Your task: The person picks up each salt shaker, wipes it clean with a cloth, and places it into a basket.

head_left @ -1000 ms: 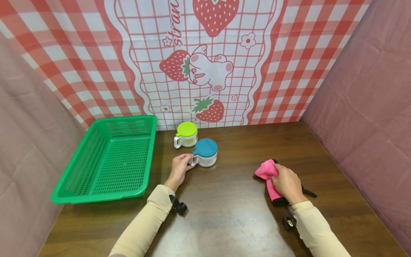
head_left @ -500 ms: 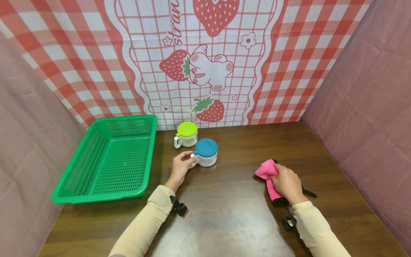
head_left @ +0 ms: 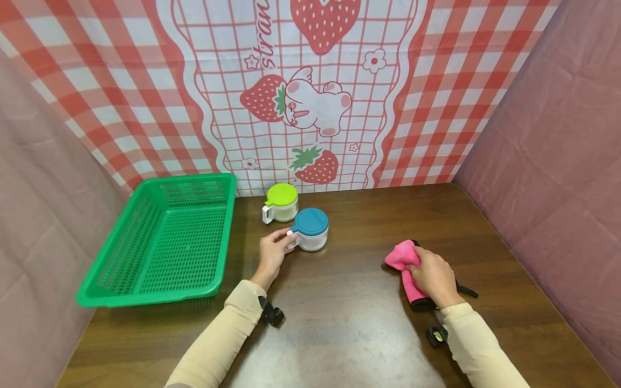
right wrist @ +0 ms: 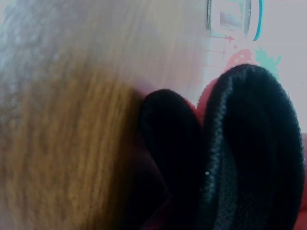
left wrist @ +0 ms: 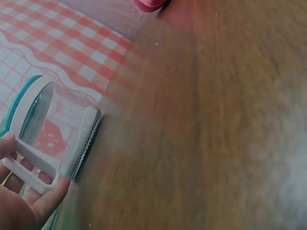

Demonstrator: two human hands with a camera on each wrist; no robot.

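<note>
On a wooden tabletop (head_left: 359,307): a jar pinched by its handle, a cloth gathered on the right

Left of centre, toward the far side, the blue-lidded jar (head_left: 311,229) stands upright. The left hand (head_left: 273,253) pinches its white handle (left wrist: 38,158), thumb and fingers set about the bar; this hold probably gives control of the jar while leaving its lid uncovered. Just beyond and to the left stands the green-lidded jar (head_left: 282,199) (whether the two touch cannot be told), its handle likewise turned leftward and nearer, an orientation that would suit the left hand's reach. Farther left lies a green basket (head_left: 225,248), mouth upward, apparently kept to the side so that both arms may work in the middle.

On the right, the right hand (head_left: 434,275) grips a pink cloth item (head_left: 401,256) with black edging, its thumb closed on a bunched fold. Such bunching suggests a soft material, easily gathered; the right wrist view shows black layers curving over one another, though the full shape is hidden.

Legible writing is confined to the checked backdrop (head_left: 422,102), where red lettering (head_left: 262,32) runs sideways and reads "stran" before being cut off above. No brand or label can be read on either jar or the cloth.
</note>
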